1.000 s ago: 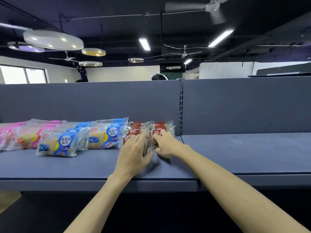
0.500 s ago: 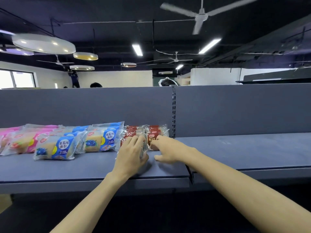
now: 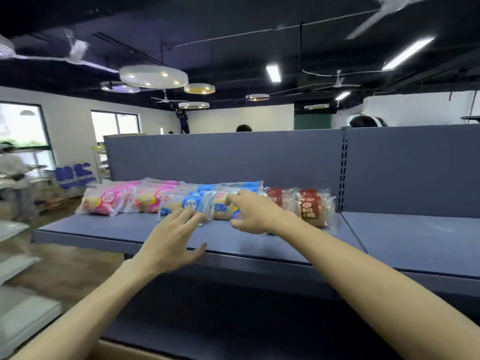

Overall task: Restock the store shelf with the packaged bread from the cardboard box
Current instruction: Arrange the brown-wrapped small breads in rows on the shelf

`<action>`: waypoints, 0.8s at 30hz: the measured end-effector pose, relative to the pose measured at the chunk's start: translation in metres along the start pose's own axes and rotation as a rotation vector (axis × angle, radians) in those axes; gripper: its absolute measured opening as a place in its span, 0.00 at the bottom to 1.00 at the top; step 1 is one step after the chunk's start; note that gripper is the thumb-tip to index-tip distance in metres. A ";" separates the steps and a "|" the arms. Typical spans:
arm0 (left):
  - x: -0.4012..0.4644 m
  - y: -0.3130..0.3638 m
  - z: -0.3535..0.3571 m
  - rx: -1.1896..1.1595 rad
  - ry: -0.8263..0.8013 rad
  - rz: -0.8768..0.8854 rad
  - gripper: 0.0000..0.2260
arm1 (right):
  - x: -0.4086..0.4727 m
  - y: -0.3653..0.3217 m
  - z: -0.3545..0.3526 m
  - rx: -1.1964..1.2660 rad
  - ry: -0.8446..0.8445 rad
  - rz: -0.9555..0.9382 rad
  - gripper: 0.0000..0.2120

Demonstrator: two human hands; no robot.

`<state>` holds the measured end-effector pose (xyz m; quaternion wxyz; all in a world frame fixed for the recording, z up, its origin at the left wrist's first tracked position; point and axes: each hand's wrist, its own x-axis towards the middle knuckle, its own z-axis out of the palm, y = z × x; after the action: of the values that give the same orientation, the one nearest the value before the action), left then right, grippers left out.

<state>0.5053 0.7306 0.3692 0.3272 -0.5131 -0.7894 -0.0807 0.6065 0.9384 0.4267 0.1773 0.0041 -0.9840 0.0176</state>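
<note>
Packaged bread lies in a row on the grey-blue shelf (image 3: 124, 229): pink packs (image 3: 104, 203) at the left, blue packs (image 3: 181, 206) in the middle, red-brown packs (image 3: 310, 206) at the right. My left hand (image 3: 172, 237) reaches out with fingers spread, its fingertips touching the front blue pack. My right hand (image 3: 250, 211) lies with straight fingers on a second blue pack (image 3: 220, 210), just left of the red-brown packs. A corner of the cardboard box (image 3: 124, 352) shows at the bottom edge.
The shelf's back panel (image 3: 233, 157) rises behind the packs, with a slotted upright (image 3: 344, 167) at the right. Right of it lies a bare shelf section (image 3: 415, 237). White shelving (image 3: 15, 268) stands at the left; a person (image 3: 13, 175) is beyond it.
Both hands have left the red-brown packs and moved left onto the blue packs. The camera has turned left, bringing the room and white shelving into view.
</note>
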 end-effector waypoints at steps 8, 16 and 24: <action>-0.098 -0.068 -0.057 0.155 -0.091 -0.178 0.22 | 0.061 -0.123 0.041 0.064 -0.009 -0.253 0.23; -0.190 -0.125 -0.097 0.257 -0.197 -0.293 0.21 | 0.103 -0.221 0.069 0.057 -0.077 -0.414 0.21; -0.257 -0.166 -0.095 0.283 -0.282 -0.292 0.21 | 0.118 -0.282 0.123 0.124 -0.107 -0.374 0.22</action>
<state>0.4693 0.4156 0.3230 0.2671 -0.3486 -0.8966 0.0568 0.4572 0.6515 0.3617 0.1243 0.1986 -0.9711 0.0447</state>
